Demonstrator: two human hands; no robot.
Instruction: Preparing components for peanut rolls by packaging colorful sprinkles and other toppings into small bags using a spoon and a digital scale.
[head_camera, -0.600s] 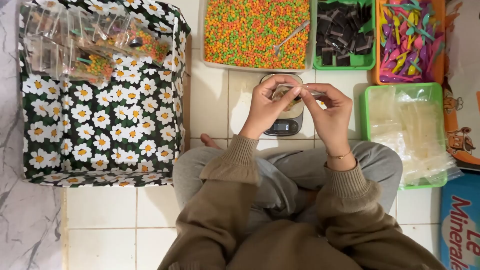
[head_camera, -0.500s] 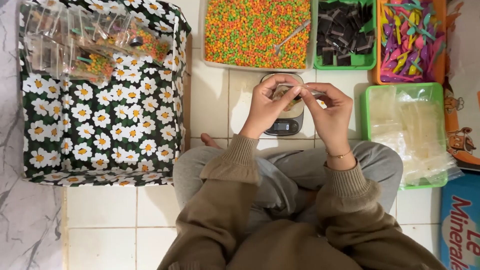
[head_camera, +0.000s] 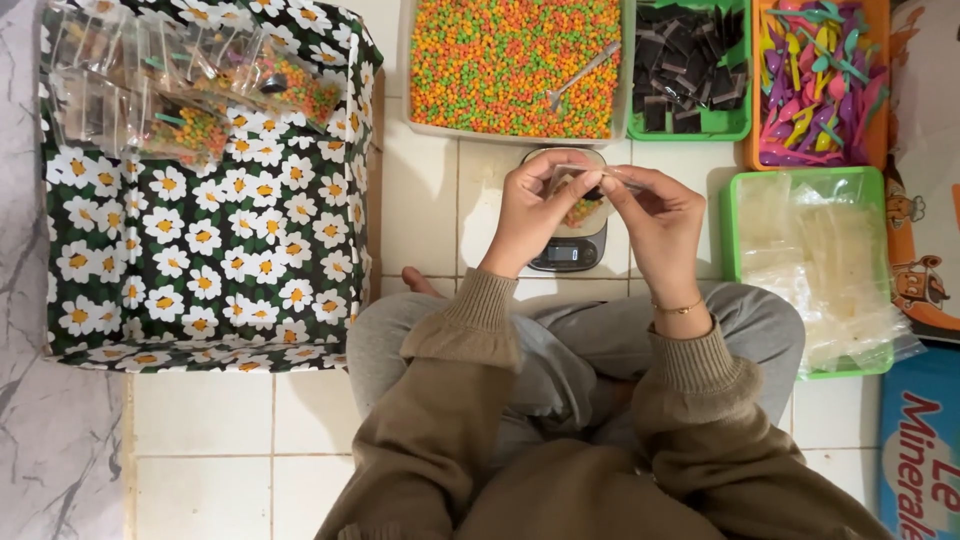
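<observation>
Both hands, the left hand (head_camera: 530, 215) and the right hand (head_camera: 660, 225), pinch the top of a small clear bag (head_camera: 582, 200) over the scale (head_camera: 568, 250). It is better to keep the bag upright and press the opening evenly, so no candy spills.

Occlusions and frame cut-offs, head view

Scale (head_camera: 566, 252): mostly covered by both hands, only the display end shows; readout too small to tell. Bag (head_camera: 583, 205): pinched between left hand (head_camera: 530, 215) and right hand (head_camera: 660, 222), fingers hide most of it, so can't tell if its top is sealed. Pellet tray (head_camera: 420, 128), dark-packet tray (head_camera: 735, 128) and spoon tray (head_camera: 752, 160): far ends cut by top edge. Floral box (head_camera: 200, 270): top cut off; clear packets (head_camera: 150, 90) inside overlap, count unreadable. Clear-bag tray (head_camera: 728, 215): bags blur together. Blue pack (head_camera: 920, 450) and sack (head_camera: 925, 200): cut by right edge. Person's torso cut by bottom edge.
</observation>
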